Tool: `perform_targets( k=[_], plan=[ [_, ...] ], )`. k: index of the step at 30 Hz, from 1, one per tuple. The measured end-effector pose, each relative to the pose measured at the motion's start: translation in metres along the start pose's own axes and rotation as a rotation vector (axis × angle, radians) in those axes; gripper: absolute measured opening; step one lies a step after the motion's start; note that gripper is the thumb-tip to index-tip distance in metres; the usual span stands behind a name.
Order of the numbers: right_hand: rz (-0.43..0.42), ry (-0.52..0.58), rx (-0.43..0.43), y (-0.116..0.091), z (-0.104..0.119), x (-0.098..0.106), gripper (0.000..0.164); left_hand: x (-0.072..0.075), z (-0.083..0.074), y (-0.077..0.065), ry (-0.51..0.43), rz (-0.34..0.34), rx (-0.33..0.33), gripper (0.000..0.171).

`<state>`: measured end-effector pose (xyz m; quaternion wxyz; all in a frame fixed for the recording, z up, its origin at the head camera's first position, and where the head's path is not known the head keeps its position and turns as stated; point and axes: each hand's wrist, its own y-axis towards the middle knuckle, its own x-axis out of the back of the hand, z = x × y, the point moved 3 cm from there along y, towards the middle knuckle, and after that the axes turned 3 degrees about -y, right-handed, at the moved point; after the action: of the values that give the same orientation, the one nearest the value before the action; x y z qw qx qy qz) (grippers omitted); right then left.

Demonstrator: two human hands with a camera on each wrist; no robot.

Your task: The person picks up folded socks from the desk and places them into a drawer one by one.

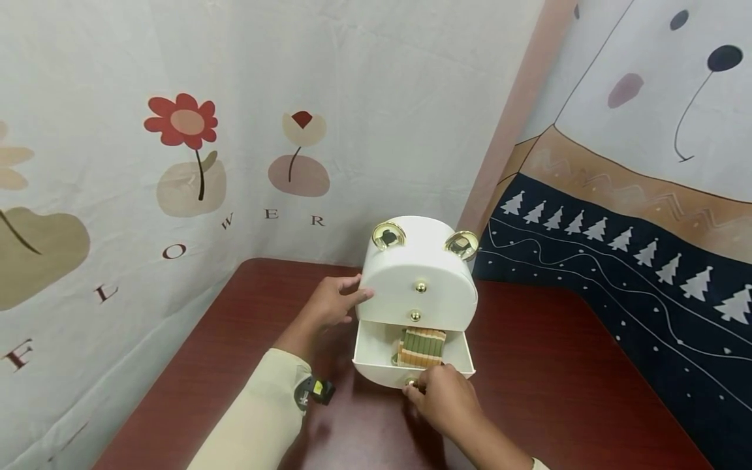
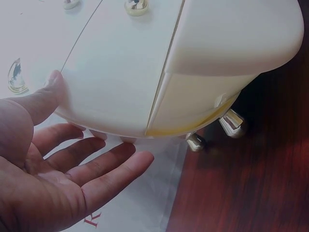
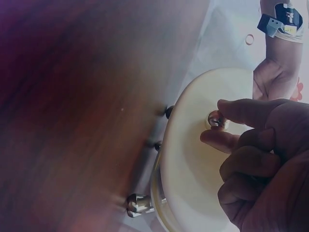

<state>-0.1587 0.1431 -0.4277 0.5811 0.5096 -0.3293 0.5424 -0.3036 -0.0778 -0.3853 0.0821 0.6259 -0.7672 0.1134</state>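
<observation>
A white rounded drawer box (image 1: 424,228) with gold-rimmed round eyes stands on the table, its bottom drawer (image 1: 371,343) pulled out. Inside the drawer lies a green-and-orange banded bundle (image 1: 422,346). My right hand (image 1: 452,398) is at the drawer's front; in the right wrist view, thumb and index finger pinch its small gold knob (image 3: 214,119), with the other fingers curled beneath. My left hand (image 1: 330,303) steadies the box's left side. In the left wrist view, its thumb touches the front face and its spread fingers (image 2: 116,179) lie along the side.
The dark red table (image 1: 546,365) extends on both sides of the box. Shiny metal feet (image 2: 232,123) hold the box up. Behind it hangs a pale cloth with printed flowers (image 1: 187,122); a dark tree-patterned cloth (image 1: 587,287) hangs at the right.
</observation>
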Motion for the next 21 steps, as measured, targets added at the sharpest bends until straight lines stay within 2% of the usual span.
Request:
perform_targets(
  k=[9,21],
  plan=[
    [-0.023,0.016,0.004,0.003,0.002,-0.001,0.055,0.001,-0.001,-0.003,0.012,0.000,0.002,0.064],
    [-0.027,0.029,-0.031,0.015,-0.002,-0.003,0.055,0.000,-0.002,-0.005,0.019,-0.009,0.002,0.062]
  ],
)
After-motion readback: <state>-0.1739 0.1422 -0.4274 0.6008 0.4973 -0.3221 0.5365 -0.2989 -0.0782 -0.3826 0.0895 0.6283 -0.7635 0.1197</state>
